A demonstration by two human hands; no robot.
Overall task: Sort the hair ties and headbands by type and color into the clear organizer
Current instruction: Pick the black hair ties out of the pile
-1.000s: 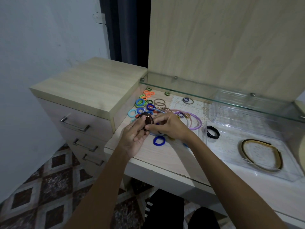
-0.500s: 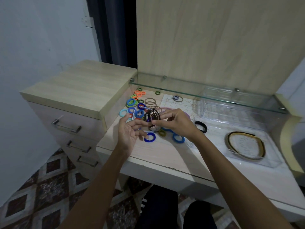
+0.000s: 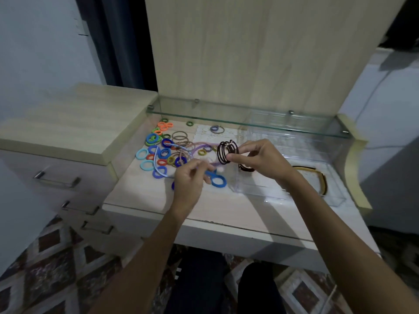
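The dark hair ties [image 3: 227, 152] have been carried toward 3 o'clock, pinched upright by the right hand [image 3: 257, 158] beside the clear organizer [image 3: 294, 193]; the left hand [image 3: 189, 181], loosely curled, has released them.

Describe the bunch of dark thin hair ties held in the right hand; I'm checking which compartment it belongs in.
The bunch of dark brown thin elastic hair ties is several slim loops stacked side by side, each apparently with a small pale metal-looking joint near the top. It stands roughly upright in the air, above the edge of the clear plastic organizer, not touching it. The right hand pinches its lower right side between thumb and fingers. The left hand is apart from it.
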